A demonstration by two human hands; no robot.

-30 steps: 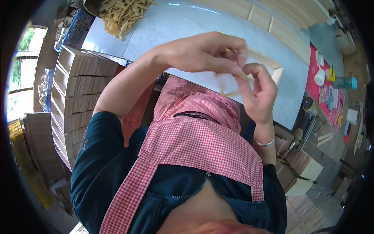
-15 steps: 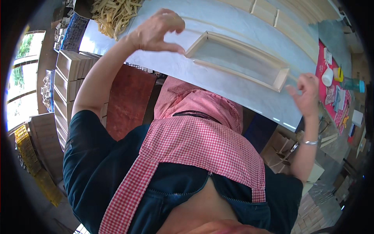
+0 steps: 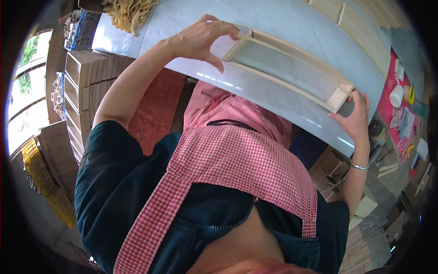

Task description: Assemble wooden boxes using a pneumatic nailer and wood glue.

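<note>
So there's a shallow wooden frame (image 3: 299,52) lying on a pale marbled table (image 3: 292,20), upper right of centre. Left hand (image 3: 207,43) is spread around its left end, right hand (image 3: 353,114) curved at the other. Pile of tan strips (image 3: 127,14) upper left, red checked apron (image 3: 246,160) filling the middle.

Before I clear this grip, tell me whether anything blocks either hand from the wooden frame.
Nothing visible does. The left hand is open at the left end of the wooden frame, the right hand at its right end, with no other object between.
</note>
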